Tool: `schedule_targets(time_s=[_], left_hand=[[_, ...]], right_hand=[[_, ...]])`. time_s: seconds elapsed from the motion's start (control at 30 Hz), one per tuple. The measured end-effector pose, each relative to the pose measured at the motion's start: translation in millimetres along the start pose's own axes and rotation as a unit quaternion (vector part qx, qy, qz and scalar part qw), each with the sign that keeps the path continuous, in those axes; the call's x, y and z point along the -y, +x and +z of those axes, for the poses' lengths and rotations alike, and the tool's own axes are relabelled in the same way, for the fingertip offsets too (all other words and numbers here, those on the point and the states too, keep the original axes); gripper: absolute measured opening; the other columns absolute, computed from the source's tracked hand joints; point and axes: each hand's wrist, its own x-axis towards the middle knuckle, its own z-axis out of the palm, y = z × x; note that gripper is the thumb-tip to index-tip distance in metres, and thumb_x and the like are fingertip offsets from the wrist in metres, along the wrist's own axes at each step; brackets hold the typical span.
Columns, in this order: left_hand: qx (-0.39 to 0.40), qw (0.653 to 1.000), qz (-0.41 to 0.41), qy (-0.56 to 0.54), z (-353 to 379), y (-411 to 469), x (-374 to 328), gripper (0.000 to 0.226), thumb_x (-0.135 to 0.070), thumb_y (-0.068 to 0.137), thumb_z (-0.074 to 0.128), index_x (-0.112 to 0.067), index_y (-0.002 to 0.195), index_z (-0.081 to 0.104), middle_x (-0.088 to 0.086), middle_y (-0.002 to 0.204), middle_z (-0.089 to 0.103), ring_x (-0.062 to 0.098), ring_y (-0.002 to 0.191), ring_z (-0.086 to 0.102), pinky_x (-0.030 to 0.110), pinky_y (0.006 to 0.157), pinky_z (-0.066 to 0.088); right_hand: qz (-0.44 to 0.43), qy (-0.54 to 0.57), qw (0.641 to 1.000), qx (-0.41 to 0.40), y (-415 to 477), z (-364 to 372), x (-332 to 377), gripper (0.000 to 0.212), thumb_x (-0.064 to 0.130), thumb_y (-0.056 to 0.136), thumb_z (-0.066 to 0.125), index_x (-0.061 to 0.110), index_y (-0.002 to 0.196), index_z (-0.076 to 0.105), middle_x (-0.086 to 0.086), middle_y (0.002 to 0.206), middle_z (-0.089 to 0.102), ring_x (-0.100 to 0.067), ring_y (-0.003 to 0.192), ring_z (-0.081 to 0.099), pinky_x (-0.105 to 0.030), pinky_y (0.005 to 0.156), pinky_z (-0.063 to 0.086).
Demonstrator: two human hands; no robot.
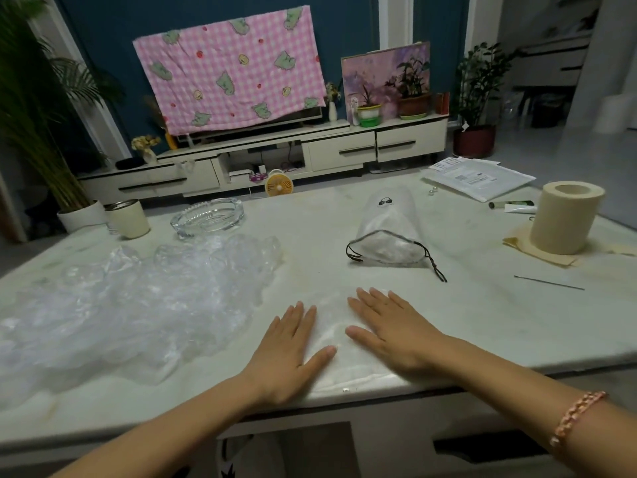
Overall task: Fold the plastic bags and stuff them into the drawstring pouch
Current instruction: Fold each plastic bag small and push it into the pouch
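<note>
A clear plastic bag [336,324] lies flat at the table's near edge. My left hand [289,346] presses on its left part with straight fingers. My right hand [386,327] lies flat on its right part, fingers spread. A heap of crumpled clear plastic bags [113,305] covers the left of the table. The translucent drawstring pouch [389,229] lies on its side beyond my hands, its mouth toward me, with plastic inside and dark cords [436,267] trailing to the right.
A glass ashtray [208,217] and a cream cup [127,219] stand at the back left. A paper roll [565,217] stands at the right on a cloth, papers [479,177] behind it. A thin needle-like rod [548,282] lies at the right.
</note>
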Motion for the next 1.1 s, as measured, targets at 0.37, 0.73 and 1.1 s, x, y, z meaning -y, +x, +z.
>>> schedule_targets(time_s=[0.37,0.73,1.1], left_hand=[[-0.197,0.937,0.288,0.030,-2.7,-10.3,5.8,0.024,-0.045,0.092,0.046,-0.024,0.100,0.054,-0.002,0.111,0.061,0.011,0.097,0.055,0.020,0.080,0.044],[-0.206,0.844,-0.088,-0.488,-59.3,11.5,-18.4,0.022,-0.022,0.096,0.052,-0.014,0.079,0.064,-0.009,0.045,0.047,0.007,0.033,0.040,0.017,0.032,0.032],[-0.319,0.939,-0.035,-0.125,-42.5,25.6,-20.9,0.030,-0.023,0.098,0.042,-0.008,0.119,0.057,0.010,0.122,0.055,0.028,0.112,0.051,0.036,0.093,0.038]], right_hand=[[-0.048,0.140,0.989,-0.001,-39.2,-50.8,2.4,0.057,0.045,0.084,0.064,0.025,0.132,0.042,0.012,0.136,0.041,-0.004,0.125,0.037,-0.012,0.095,0.027],[0.064,0.520,0.819,-0.235,-14.8,-68.3,-1.7,0.009,0.013,0.093,0.057,0.007,0.087,0.062,0.000,0.067,0.054,0.002,0.046,0.052,-0.014,0.047,0.043],[0.144,0.012,0.939,-0.313,12.7,-39.6,0.6,0.027,0.018,0.096,0.045,0.007,0.118,0.054,-0.013,0.120,0.055,-0.033,0.113,0.048,-0.039,0.091,0.036]])
